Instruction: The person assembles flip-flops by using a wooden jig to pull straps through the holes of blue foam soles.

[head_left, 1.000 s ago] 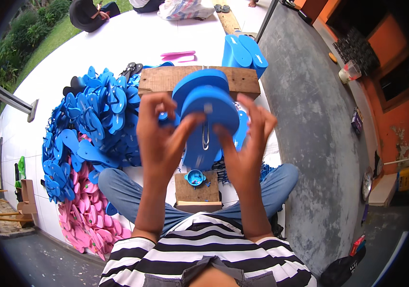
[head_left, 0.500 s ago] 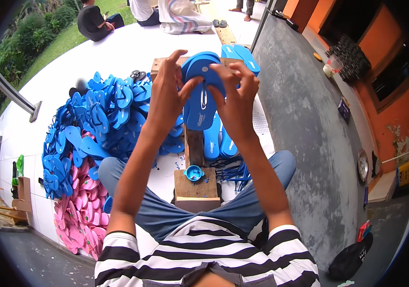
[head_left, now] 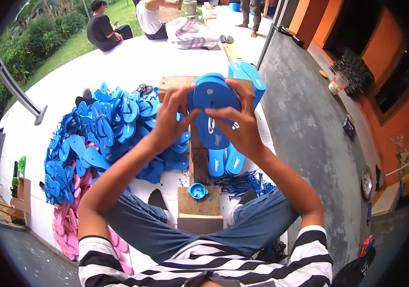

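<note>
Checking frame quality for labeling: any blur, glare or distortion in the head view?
Head view: strong fisheye bending with a black vignette at the rim; even daylight, soft shadows, no harsh glare; left hand, right hand and the blue sandal they grip look sharp, no motion blur; the sandal pile is clear too.

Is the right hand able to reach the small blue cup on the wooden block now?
Probably not at once: the right hand and left hand both grip the blue sandal sole. The small blue cup sits uncovered on the wooden block, below them.

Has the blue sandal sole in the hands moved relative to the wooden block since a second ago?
Yes. The blue sandal sole has lifted off the wooden block, which now shows bare below it.
</note>
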Motion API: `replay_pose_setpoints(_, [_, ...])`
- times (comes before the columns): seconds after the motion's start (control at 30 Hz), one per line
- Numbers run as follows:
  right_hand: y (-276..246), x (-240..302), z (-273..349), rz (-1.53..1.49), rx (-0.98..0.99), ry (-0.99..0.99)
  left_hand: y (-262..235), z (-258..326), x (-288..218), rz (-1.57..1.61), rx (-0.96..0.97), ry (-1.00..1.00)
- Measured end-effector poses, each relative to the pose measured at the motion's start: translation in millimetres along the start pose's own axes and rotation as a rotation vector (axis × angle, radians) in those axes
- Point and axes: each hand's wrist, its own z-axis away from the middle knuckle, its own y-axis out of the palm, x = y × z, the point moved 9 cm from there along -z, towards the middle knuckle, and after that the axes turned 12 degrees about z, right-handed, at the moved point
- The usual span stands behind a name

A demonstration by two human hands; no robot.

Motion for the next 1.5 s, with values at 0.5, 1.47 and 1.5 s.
replay_pose_setpoints(0.5, [3.2, -3.4, 19.1, -0.056, 0.116, -0.046, 21.0, 14.2, -39.1, 0.11, 0.215, 0.294])
replay_pose_setpoints(1.47, [211.5, -30.8, 362.9, 0.255, 1.235, 0.034, 36.7, 48.3, -7.9, -0.115, 0.558, 0.07])
replay_pose_setpoints(1.5, [216.9, -30.1, 364.3, 0.246, 1.22, 0.029, 36.1, 50.5, -8.7, -0.123, 0.563, 0.073])
